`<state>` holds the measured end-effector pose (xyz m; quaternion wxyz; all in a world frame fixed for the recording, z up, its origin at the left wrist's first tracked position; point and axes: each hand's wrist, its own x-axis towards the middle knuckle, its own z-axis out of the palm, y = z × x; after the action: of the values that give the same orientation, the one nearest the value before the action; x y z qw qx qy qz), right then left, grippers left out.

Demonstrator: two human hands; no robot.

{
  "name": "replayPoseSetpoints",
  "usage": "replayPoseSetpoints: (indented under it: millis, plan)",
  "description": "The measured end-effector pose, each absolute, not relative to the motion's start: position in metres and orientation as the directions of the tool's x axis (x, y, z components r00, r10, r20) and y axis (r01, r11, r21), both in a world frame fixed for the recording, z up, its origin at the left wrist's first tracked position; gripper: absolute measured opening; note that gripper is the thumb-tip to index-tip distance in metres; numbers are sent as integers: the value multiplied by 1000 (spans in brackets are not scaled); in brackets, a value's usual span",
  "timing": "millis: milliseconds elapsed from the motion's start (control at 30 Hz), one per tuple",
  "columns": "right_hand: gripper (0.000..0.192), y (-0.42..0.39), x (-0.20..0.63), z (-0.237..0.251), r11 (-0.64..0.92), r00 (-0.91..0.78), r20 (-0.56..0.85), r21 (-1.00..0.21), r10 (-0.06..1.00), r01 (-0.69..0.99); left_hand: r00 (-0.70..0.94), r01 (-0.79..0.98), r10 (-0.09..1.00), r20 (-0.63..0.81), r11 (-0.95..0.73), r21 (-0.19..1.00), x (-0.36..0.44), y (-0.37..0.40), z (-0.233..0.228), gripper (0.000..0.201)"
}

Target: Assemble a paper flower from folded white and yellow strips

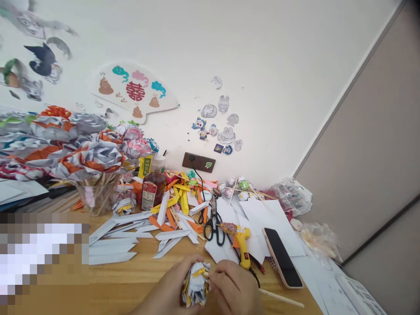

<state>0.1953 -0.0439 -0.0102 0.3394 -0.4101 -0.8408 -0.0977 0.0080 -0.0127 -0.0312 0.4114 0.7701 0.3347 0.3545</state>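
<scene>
Paper flower point(197, 284) sits between my two hands, close to me over the near edge of the counter point(131, 280), its long axis running away from me with a slight lean to the right at the far end. My left hand point(173, 284) is wrapped around its left side, fingers curled over the far and near ends. My right hand point(236, 286) comes in from the other side, fingers drawn together and pinching at the flower's right edge, near the far end. Both hands touch it, so nothing stands between. A wooden stick point(282, 298) pokes out to the right past my right hand; whether it joins the flower I can't tell, since my knuckles hide that stretch.

Just beyond that hand stands the yellow glue gun point(243, 247), grip towards me, nozzle pointing left beside the scissors point(215, 229). It crowds the right hand's way forward, and the phone point(282, 258) lies further right. Folded white strips point(113, 243) spread to the far left, with orange and yellow strips point(184, 201) heaped behind.
</scene>
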Motion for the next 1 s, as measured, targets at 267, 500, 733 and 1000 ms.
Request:
replayPoseSetpoints:
  millis: [267, 500, 733, 1000]
  plan:
    - [31, -43, 183, 6, 655, -422, 766, 2, 485, 755, 493, 344, 814, 308, -507, 790, 7, -14, -36, 59]
    - [25, -42, 179, 4, 668, -361, 805, -58, 471, 742, 507, 393, 798, 327, -551, 736, 7, -14, -38, 58]
    - [30, -43, 184, 8, 621, -555, 713, 214, 428, 754, 498, 378, 807, 318, -532, 758, 6, -14, -40, 59]
    - [27, -43, 185, 12, 549, -658, 684, 434, 316, 715, 474, 376, 825, 307, -505, 777, 7, -14, -41, 57]
